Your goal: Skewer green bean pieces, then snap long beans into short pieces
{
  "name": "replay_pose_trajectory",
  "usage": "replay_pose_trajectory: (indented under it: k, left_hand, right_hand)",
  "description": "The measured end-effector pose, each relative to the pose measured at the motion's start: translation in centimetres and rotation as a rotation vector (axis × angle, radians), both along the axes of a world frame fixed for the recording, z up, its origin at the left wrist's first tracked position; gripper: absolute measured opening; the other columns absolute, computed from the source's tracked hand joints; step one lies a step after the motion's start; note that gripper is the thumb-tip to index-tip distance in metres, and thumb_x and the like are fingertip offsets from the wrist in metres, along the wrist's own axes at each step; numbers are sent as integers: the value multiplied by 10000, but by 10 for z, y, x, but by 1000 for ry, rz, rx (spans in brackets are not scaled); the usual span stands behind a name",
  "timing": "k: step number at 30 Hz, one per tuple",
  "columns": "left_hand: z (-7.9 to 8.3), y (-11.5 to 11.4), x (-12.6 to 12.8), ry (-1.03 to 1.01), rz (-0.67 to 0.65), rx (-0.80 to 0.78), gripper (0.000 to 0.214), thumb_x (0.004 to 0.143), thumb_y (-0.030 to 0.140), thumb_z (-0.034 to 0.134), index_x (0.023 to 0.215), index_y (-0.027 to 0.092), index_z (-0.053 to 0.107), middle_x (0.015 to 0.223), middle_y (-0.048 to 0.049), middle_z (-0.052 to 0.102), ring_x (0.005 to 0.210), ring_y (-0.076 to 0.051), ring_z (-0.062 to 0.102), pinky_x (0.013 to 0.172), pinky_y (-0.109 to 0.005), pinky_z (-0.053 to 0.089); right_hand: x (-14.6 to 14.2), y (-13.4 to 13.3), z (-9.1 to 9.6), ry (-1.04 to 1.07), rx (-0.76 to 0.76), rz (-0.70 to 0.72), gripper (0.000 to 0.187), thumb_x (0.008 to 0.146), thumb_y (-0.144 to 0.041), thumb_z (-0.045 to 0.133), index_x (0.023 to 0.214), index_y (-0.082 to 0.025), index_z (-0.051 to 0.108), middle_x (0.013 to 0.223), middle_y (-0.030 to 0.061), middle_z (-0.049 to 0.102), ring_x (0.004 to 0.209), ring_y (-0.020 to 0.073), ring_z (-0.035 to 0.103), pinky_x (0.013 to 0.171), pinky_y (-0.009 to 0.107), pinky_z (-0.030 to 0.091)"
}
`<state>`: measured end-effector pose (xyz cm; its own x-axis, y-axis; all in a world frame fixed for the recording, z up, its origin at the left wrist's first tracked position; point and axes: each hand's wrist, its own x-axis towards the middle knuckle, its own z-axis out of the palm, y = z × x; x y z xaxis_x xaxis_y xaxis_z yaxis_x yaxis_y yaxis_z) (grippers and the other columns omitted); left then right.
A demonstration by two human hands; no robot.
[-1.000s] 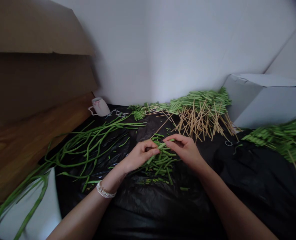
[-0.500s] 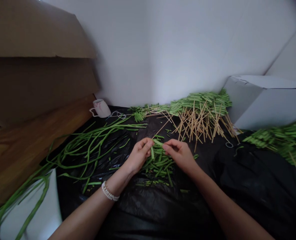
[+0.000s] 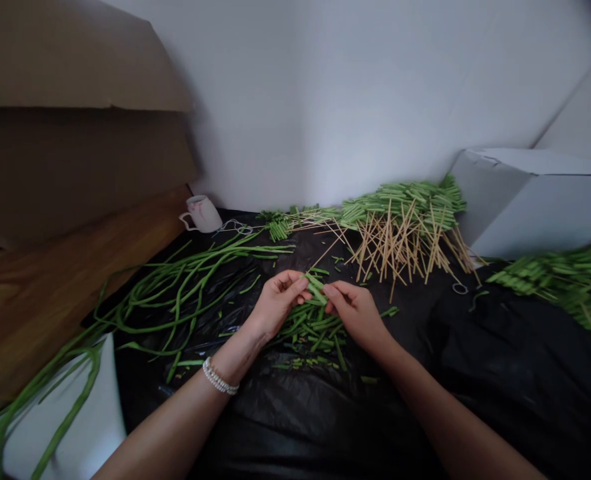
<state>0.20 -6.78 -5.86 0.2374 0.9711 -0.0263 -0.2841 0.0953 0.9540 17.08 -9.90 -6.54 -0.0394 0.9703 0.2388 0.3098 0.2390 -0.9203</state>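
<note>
My left hand [image 3: 275, 303], with a pearl bracelet at the wrist, and my right hand [image 3: 354, 308] meet fingertip to fingertip over a small heap of cut green bean pieces [image 3: 315, 328] on black plastic sheeting [image 3: 325, 413]. Both hands pinch a few short green bean pieces [image 3: 316, 287] held side by side between them, just above the heap. The fingers of both hands are curled closed round these pieces.
Long uncut green beans [image 3: 175, 293] sprawl to the left. A pile of beans threaded on wooden skewers [image 3: 400, 227] lies at the back, another [image 3: 560, 280] at the right. A white mug [image 3: 201, 213], a cardboard box [image 3: 75, 113] and a white box [image 3: 535, 200] stand around.
My hands have drawn closer together and the bean pieces between them have turned from lying across to bunched and tilted. The right hand moved slightly left.
</note>
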Motion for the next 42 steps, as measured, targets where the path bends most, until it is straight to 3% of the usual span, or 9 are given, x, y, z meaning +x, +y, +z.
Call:
replay_pose_trajectory:
  k: [4,8,13,16,19,26,33,42]
  left_hand:
    - [-3,3,-2,71,20,-10,396,635,312,851,936,138,664,760,-12,675,639,-97,611,591,-195,441]
    - [-2,11,-11,229,195,130,329,731,355,760,955,133,667,671,28,591,502,-50,455,462,-179,314]
    - [5,19,-23,391,185,241,307,749,428,717,777,127,661,613,32,544,451,-45,353,428,-202,233]
    - [5,19,-25,386,181,230,346,762,476,694,769,131,664,616,26,547,447,-47,353,425,-206,217]
    - [4,18,-24,351,195,213,340,757,474,704,769,135,672,637,17,562,446,-45,355,422,-208,212]
    - [1,15,-20,296,185,185,333,739,468,730,745,139,682,619,17,557,448,-48,358,427,-210,225]
    - [-2,10,-15,323,156,200,331,756,463,716,759,134,683,621,17,560,476,-58,384,457,-210,267]
    - [-4,20,-25,260,181,158,355,721,487,744,765,138,691,637,6,577,460,-51,393,431,-197,237]
  right_hand:
    - [-1,-1,-7,-205,167,-81,220,913,-322,537,897,-183,706,752,22,713,647,156,620,630,259,434]
    - [0,-1,-15,-412,301,-139,226,924,-300,550,1068,-186,683,1015,68,734,865,200,666,765,289,463]
    - [-6,-9,-13,-679,483,52,213,937,-197,511,1046,-212,694,858,51,683,815,179,620,726,270,439]
    - [-13,-16,-9,-852,628,169,248,884,-105,541,1048,-214,691,808,47,629,796,192,558,686,285,402]
    - [-20,-20,-10,-952,676,222,234,856,-99,585,1038,-212,680,824,44,605,799,202,527,664,301,373]
    - [-37,-25,-20,-1020,755,279,91,910,-159,573,926,-186,659,817,43,596,811,211,524,678,337,383]
    - [-49,-29,-21,-1056,831,259,191,921,-125,534,767,-169,638,783,62,593,800,223,513,664,354,377]
    - [-42,-25,-18,-1027,778,223,205,951,-124,451,840,-167,617,825,73,603,816,233,495,719,373,373]
